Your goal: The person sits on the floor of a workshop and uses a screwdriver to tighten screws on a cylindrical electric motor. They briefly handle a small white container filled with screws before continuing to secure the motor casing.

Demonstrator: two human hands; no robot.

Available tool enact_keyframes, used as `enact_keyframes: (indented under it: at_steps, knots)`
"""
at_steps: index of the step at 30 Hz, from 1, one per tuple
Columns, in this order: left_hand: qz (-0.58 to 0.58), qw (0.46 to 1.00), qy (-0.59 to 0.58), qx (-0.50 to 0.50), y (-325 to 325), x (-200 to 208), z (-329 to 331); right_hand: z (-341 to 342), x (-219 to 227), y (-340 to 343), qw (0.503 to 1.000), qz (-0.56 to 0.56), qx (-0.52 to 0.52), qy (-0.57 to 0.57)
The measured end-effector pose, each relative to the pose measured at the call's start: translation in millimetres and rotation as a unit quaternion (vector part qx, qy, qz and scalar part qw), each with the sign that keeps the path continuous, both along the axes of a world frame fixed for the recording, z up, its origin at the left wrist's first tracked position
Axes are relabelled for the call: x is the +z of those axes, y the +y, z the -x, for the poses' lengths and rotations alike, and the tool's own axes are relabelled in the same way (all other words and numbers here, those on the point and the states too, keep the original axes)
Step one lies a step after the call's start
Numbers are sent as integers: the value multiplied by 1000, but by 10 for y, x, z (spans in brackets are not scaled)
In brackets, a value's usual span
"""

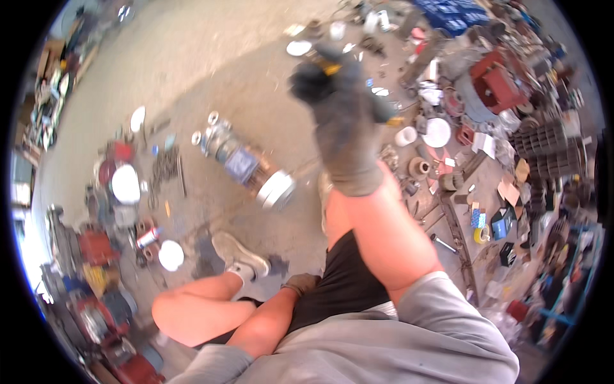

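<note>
My right hand (345, 128), in a grey-brown work glove, is raised over the floor with its fingers closed round a black-and-yellow power tool (313, 80). Motion smears both, so the tool's exact kind is unclear. My left hand (302, 283), gloved too, rests low against my black shorts between my legs; its fingers cannot be made out. Ahead of my left shoe lies a cylindrical pump motor (240, 163) on its side, with copper-coloured middle, a label and a white round end. Neither hand touches it.
Several white lids (125, 184) and tools lie to the left, beside red machine parts (96, 246). On the right, a red-lined metal housing (495, 83), a roll of yellow tape (481, 234), a hammer-like tool (444, 243) and stacked dark grilles (540, 150) crowd the floor.
</note>
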State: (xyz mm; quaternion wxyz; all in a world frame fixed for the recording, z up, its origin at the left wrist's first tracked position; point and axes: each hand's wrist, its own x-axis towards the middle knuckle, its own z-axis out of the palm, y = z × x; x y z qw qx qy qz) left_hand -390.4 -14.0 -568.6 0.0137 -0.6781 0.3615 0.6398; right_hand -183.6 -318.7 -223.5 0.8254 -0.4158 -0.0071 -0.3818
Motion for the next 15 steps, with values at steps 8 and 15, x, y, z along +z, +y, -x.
enact_keyframes:
  at_steps: [8,15]
  knots:
    - [153,907,-330,213,-605,2449,-1294,1150,30,-948,955,92,-283,-15]
    - [478,628,-290,541,175,3781,-1806,2842,-2007,-1905,578,594,-359,429]
